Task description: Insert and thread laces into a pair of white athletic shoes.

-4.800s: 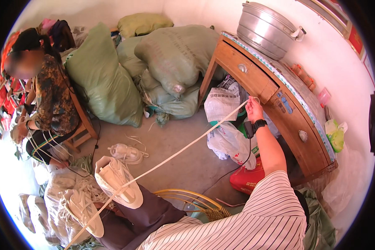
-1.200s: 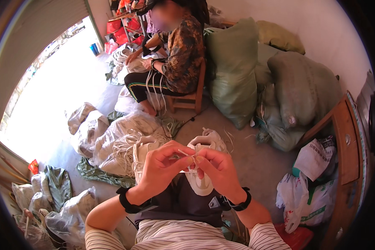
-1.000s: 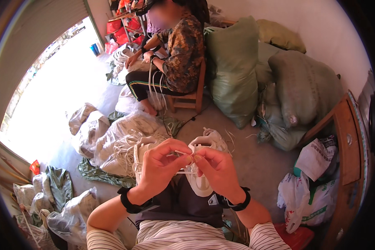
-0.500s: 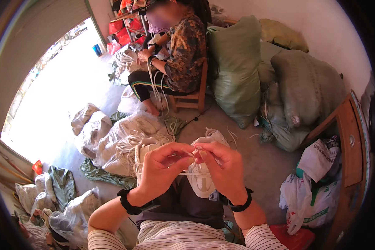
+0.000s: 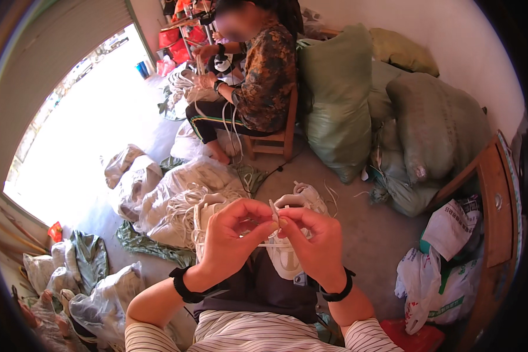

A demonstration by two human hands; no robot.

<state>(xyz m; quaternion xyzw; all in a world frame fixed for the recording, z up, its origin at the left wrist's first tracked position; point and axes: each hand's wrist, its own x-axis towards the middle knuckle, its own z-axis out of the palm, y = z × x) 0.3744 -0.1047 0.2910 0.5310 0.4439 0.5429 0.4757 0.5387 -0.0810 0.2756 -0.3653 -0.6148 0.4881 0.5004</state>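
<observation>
My left hand and my right hand meet above my lap, each with thumb and fingers pinched together. Between their fingertips is a white shoelace, its short end pointing up. A white strand also runs level below the fingers, from one hand to the other. Under my hands lies a white shoe, partly covered by the right one. Behind my left hand shows another whitish shoe, mostly hidden.
Plastic-wrapped bundles and loose white laces lie on the floor to the left. A co-worker sits ahead on a wooden chair, handling white laces. Large green sacks stand at the right, near a wooden furniture frame and plastic bags.
My fingertips have shifted slightly, and the lace end now stands up between them. The co-worker's hands have moved apart, one higher. The whole view has shifted a little.
</observation>
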